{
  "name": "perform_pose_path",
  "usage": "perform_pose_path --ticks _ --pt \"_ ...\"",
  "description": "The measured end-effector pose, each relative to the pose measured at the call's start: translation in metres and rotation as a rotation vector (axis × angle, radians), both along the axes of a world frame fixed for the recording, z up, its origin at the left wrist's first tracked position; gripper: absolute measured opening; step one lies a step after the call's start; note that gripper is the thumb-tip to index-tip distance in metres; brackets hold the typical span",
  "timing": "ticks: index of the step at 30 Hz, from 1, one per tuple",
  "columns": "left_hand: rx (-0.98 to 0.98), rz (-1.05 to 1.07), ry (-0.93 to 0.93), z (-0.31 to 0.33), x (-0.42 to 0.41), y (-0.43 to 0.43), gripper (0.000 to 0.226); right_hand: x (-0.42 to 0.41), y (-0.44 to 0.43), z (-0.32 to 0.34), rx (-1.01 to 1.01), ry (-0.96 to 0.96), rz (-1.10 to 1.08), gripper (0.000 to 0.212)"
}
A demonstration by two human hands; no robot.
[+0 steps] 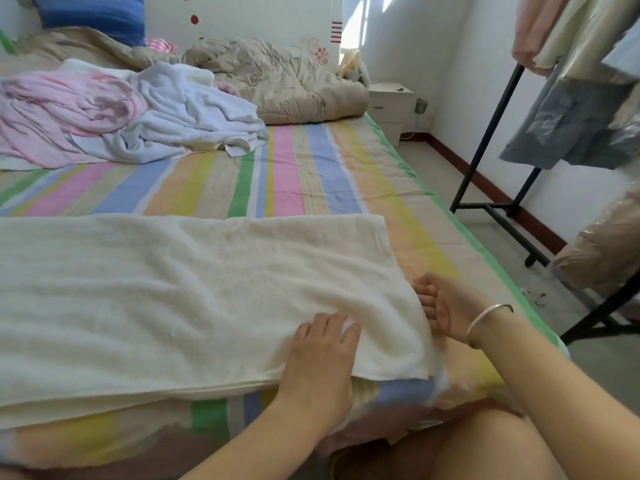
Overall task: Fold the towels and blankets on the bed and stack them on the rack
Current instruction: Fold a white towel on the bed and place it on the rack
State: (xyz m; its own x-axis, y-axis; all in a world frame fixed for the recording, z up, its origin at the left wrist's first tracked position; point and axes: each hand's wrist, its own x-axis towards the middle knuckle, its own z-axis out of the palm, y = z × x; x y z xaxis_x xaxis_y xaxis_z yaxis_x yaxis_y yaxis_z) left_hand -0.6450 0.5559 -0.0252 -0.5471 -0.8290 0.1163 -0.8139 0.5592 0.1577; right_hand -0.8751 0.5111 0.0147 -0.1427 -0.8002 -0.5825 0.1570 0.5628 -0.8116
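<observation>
One towel (173,289) lies doubled on the bed (311,174), mid-fold; left hand (322,351) presses it flat, right hand (446,306) curls at its end, grip unclear; next, probably lift that end across

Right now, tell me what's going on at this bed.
A person is folding a cream towel spread across the near end of the bed. The left hand rests flat on its right end; the right hand sits at that edge, fingers curled, grip unclear. A pink and white pile lies unfolded farther up. The rack stands to the right.
</observation>
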Motion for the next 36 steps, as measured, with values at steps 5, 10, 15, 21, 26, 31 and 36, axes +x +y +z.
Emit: perform_pose_path --ticks 5,10,15,21,26,31,36 --pt "0.147 -0.011 0.060 0.018 -0.017 -0.016 0.085 0.004 -0.085 -0.001 -0.019 0.048 0.073 0.020" --pt "0.288 -0.028 0.023 0.016 -0.017 -0.030 0.086 0.012 -0.156 -0.003 -0.058 0.107 0.145 0.030" --pt "0.154 -0.022 -0.029 0.006 -0.019 -0.027 0.087 0.014 -0.201 -0.004 -0.106 0.294 0.044 0.047" --pt "0.062 0.004 -0.119 -0.014 -0.026 -0.025 0.083 0.012 -0.201 -0.031 -0.173 0.469 -0.046 0.045" --pt "0.037 0.018 -0.068 -0.014 -0.015 -0.019 0.076 0.003 -0.157 -0.036 -0.122 0.278 0.000 0.024" --pt "-0.019 0.089 -0.028 -0.021 -0.016 -0.011 0.073 -0.007 -0.070 -0.030 -0.023 0.307 0.252 0.019" --pt "-0.030 0.081 -0.107 -0.021 -0.019 -0.008 0.077 -0.015 -0.016 -0.038 -0.123 0.645 0.236 0.025"
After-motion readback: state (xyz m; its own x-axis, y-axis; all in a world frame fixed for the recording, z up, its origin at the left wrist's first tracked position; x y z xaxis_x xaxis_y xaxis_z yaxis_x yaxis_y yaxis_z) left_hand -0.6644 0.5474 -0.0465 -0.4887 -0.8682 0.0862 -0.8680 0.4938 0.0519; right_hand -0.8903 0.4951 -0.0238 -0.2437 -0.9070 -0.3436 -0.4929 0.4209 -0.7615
